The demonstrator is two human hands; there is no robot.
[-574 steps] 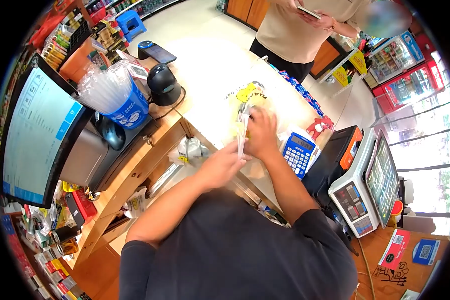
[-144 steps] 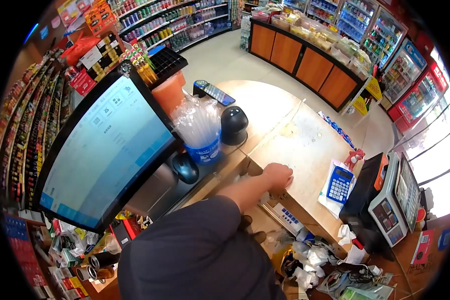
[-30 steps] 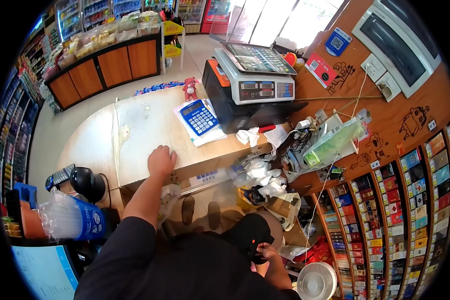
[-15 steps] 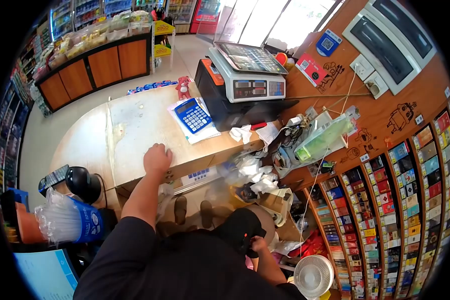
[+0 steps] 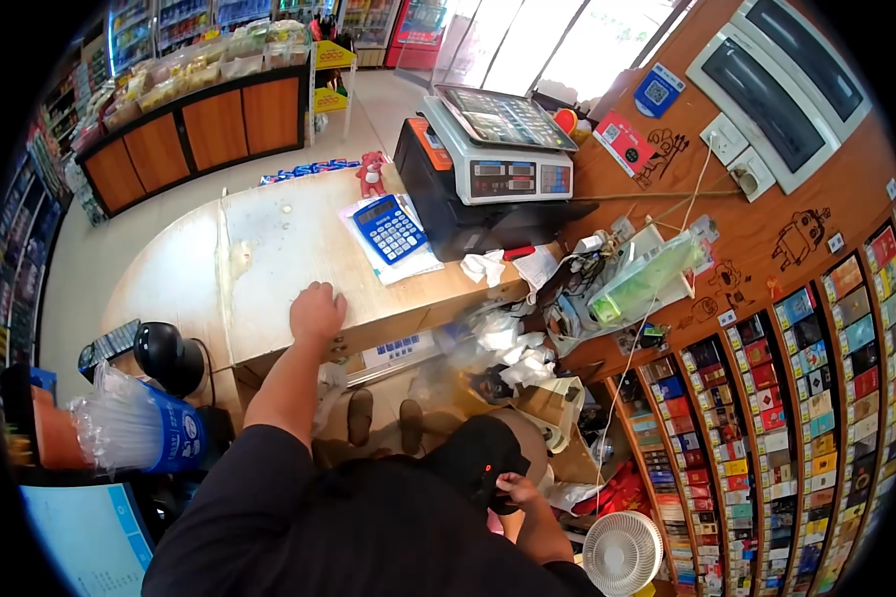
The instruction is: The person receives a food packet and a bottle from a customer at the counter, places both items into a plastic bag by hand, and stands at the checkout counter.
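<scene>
In the head view, the left hand [image 5: 317, 310] rests on the near edge of the countertop [image 5: 184, 269], left of the blue calculator [image 5: 391, 229]; its fingers are bent inward and close together, and what lies under the palm, if anything, cannot be told. The right hand [image 5: 516, 490] is low, against the black garment [image 5: 468, 456] over the leg, its fingers bent and drawn in beside a small red mark [image 5: 487, 468]; whether it grips anything cannot be told.

The blue sign [image 5: 657, 92] and red sign [image 5: 624, 144] on the wooden surface both carry QR codes; their smaller print is unreadable. White lettering on the blue tub [image 5: 179, 433] is too blurred to read, as are the figures on the scale [image 5: 508, 179].

The countertop runs lengthwise from its rounded left end toward the scale at its right end. The calculator lies near that right end on sheets of paper [image 5: 408, 271], its display toward the far edge and its long axis slanting to the near right. A red bear figure [image 5: 370, 174] stands by the far edge.

The tub, just beside the black scanner [image 5: 169, 358], holds a bundle of straws [image 5: 114, 423] in clear wrapping. At the right, the slotted rack [image 5: 747, 408] is filled with small boxes in columns.
</scene>
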